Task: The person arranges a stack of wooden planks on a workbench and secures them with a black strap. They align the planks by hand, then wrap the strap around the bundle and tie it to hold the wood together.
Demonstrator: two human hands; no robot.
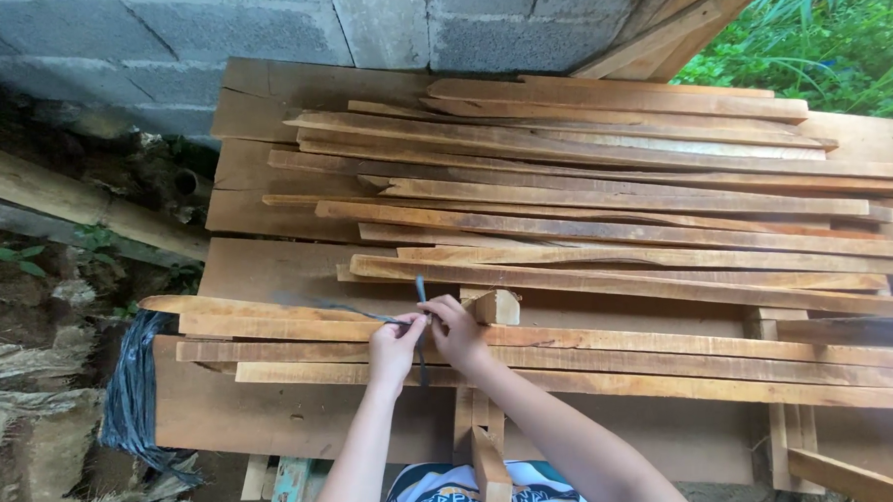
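My left hand [394, 348] and my right hand [458, 330] meet over a small bundle of long wooden slats [668, 357] near the front of a plank table [294, 415]. Both pinch a thin dark strap [420, 293] that runs around the bundle; one end sticks up, the other trails left along the wood. A short wood block [498, 305] sits just right of my right hand.
A large pile of rough slats [603, 196] covers the table behind the bundle. A grey block wall [162, 43] stands at the back. Dark plastic sheet [133, 391] hangs at the table's left edge. Green plants [825, 30] at the right. Loose wood pieces [488, 457] stand below.
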